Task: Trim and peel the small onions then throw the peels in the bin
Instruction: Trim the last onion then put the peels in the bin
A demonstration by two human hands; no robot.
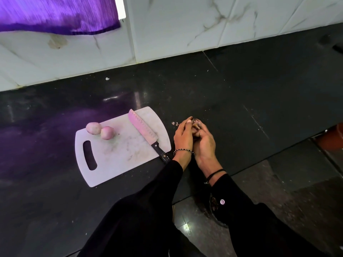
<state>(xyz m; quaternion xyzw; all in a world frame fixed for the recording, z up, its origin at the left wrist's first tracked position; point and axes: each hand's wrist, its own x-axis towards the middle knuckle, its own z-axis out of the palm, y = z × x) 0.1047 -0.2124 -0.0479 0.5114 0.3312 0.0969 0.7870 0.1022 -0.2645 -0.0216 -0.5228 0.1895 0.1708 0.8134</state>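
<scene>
Two peeled pinkish small onions [93, 128] [107, 132] lie side by side on the white cutting board [118, 154]. A knife [143, 129] rests across the board's right part, its black handle toward me. Right of the board, on the black counter, my left hand [183, 135] and my right hand [204, 143] are cupped together around a small heap of brown onion peels [195, 123], fingers curled over them. One loose peel scrap [174, 123] lies just left of my hands.
The black counter [259, 108] runs to a white marble-tiled wall [185, 25] at the back. A purple cloth [55, 13] hangs at the upper left. The counter's front edge lies near my wrists, with dark floor tiles [278, 182] below at the right.
</scene>
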